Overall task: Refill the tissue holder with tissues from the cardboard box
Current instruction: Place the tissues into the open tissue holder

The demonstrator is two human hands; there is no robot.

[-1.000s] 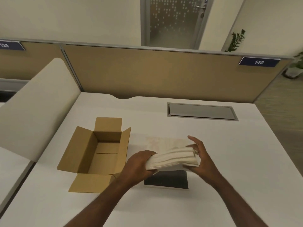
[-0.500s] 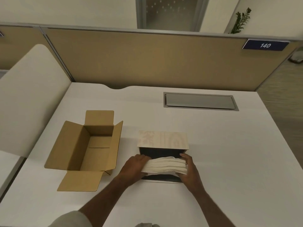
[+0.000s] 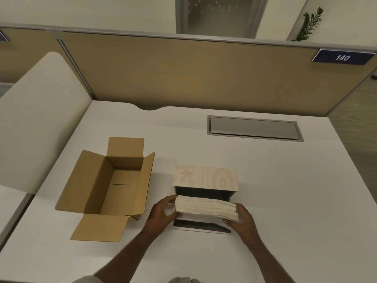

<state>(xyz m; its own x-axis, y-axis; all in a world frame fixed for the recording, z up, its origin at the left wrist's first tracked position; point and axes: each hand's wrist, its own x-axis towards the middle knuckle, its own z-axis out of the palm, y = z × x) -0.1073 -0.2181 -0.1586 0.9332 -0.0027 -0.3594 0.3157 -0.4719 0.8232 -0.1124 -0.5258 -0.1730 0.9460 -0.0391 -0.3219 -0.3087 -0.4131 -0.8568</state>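
**Q:** While the stack is at the holder mouth, what is the status?

**A:** Both my hands clamp the tissue stack (image 3: 206, 208) end to end. Left hand (image 3: 162, 212) has fingers closed on the left end; right hand (image 3: 240, 218) has fingers closed on the right end. Stack is horizontal, pressed flat, approx. level.

**Q:** What changed vs. a sec ago?

**A:** Stack was up in the air, in front of the tissue holder (image 3: 205, 178). It has since come down and moved fwd. Its far edge now sits at the dark opening under the patterned top panel, just above the dark base plate near me. Whether any part is already inside, I cannot tell; the top panel hides that.

**Q:** Meaning for the task?

**A:** Transfer phase looks done, insertion phase in progress. Cardboard box (image 3: 106, 188) sits open on the desk (image 3: 285, 180), left of the holder and apart from it, and shows only bare cardboard inside. So this stack is prob. the last load.

**Q:** Next step reqs?

**A:** Judgement only: keep the stack level and squared to the opening, then push it in evenly. Uneven pressure could fan or buckle the sheets at the edge.
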